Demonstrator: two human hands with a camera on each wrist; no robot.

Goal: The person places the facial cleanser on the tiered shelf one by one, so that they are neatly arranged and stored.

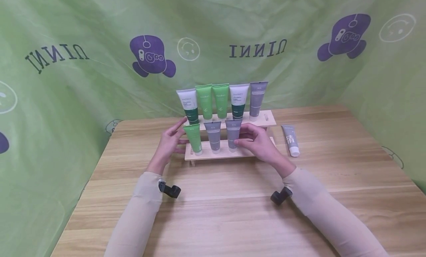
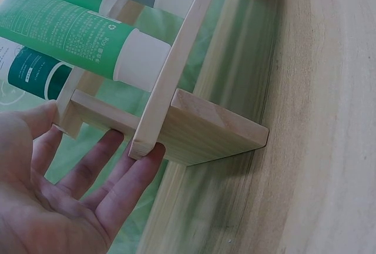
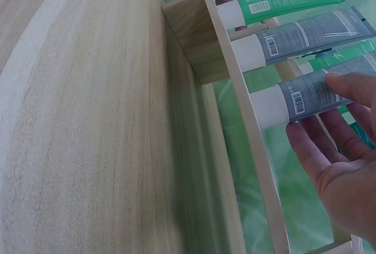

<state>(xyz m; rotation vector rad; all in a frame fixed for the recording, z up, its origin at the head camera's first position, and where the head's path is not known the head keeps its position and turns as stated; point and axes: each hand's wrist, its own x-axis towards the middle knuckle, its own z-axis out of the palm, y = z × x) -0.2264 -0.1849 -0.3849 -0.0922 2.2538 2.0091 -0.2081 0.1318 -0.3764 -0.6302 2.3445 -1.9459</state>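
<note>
A two-tier wooden rack stands on the table with cosmetic tubes upright on it. On its lower tier, a green tube is at the left, with a grey tube beside it. My right hand pinches another grey tube between thumb and fingers; its white cap meets the lower shelf. My left hand is at the rack's left end, fingers spread. In the left wrist view, its thumb touches the upper tier's end and its fingertips touch the lower shelf's corner.
Along the upper tier stand white-and-green tubes, green tubes and a grey tube. Right of the rack, one more grey tube lies on the wooden table. A green printed curtain hangs behind.
</note>
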